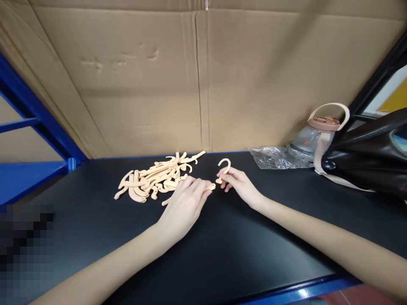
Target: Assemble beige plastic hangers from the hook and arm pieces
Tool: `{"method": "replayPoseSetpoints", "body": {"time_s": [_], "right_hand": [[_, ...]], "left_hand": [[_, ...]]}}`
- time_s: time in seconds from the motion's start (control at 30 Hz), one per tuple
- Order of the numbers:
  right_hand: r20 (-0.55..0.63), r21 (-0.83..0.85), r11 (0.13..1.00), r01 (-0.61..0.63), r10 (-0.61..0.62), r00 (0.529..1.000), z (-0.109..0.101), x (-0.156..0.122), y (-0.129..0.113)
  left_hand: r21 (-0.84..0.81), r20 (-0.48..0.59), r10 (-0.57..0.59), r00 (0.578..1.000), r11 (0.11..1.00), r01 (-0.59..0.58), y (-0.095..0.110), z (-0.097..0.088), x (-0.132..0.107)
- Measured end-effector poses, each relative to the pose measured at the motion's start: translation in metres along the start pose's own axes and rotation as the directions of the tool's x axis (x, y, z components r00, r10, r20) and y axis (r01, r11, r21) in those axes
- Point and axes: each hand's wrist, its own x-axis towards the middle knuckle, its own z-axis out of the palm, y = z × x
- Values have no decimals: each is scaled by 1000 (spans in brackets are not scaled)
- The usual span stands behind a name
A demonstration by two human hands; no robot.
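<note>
A heap of several beige curved plastic hook pieces [155, 177] lies on the black tabletop [222, 245], left of centre. My left hand [186, 203] rests palm down just right of the heap, its fingertips pinching the end of one beige piece [210, 186]. My right hand [238, 183] pinches the stem of a beige hook [224, 166], whose curved top stands up above my fingers. The two held pieces meet between my hands.
A cardboard sheet [197, 76] forms the back wall. At the right lie a crumpled clear plastic bag [275, 157], a bottle with a pink lid and strap [318, 135] and a black bag [372, 156]. Blue shelf frame [38, 123] stands at the left.
</note>
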Motion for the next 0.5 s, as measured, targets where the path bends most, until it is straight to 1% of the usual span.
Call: {"method": "replayPoseSetpoints", "body": {"time_s": [0.1,0.23,0.33,0.5], "right_hand": [[38,4,1000,26,-26,999,0,-3,-1],[82,41,999,18,-22,996,2,-10,-6],[60,61,997,35,-39,997,4,-12,-8],[36,59,998,28,-30,999,3,-10,-6]], "left_hand": [[34,-23,19,1000,999,-18,-5,1,-2],[-41,-33,29,999,999,-30,-13,2,-1],[-101,-13,45,999,994,-46,-19,3,-1],[-119,-20,74,997,990,-75,-22,2,0]]}}
